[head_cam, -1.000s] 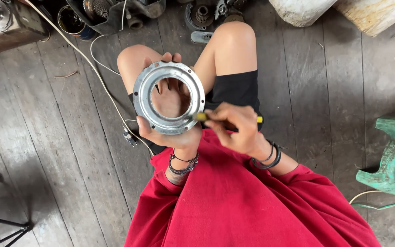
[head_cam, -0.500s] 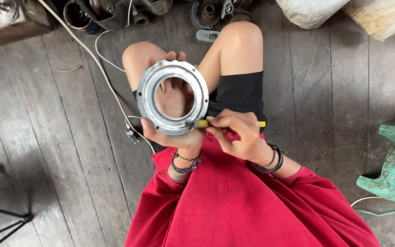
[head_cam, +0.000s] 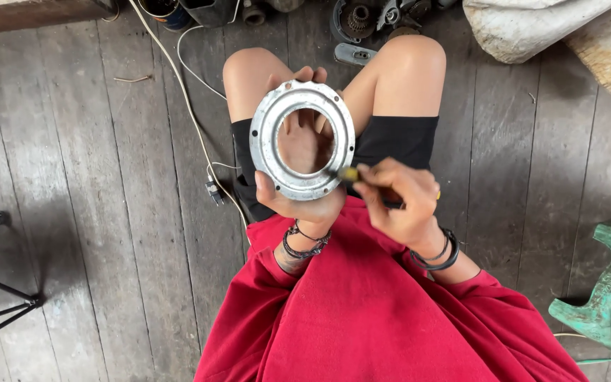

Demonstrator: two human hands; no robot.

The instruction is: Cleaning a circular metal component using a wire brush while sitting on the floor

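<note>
Seated over a plank floor (head_cam: 93,212), a person grips a metal ring (head_cam: 302,139) in the left hand (head_cam: 305,205), held above the knees. The ring now sits slightly higher in view than a second ago, while the right hand (head_cam: 401,201) stays clamped on a yellow-handled tool (head_cam: 351,174) at its lower rim.

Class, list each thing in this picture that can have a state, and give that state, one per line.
Round silver metal ring: held up, face to camera.
Left hand: grip closed on ring's lower rim.
Right hand: grip closed on yellow-tipped tool, tip at ring's rim.
White cable: lying loose on floor.
</note>
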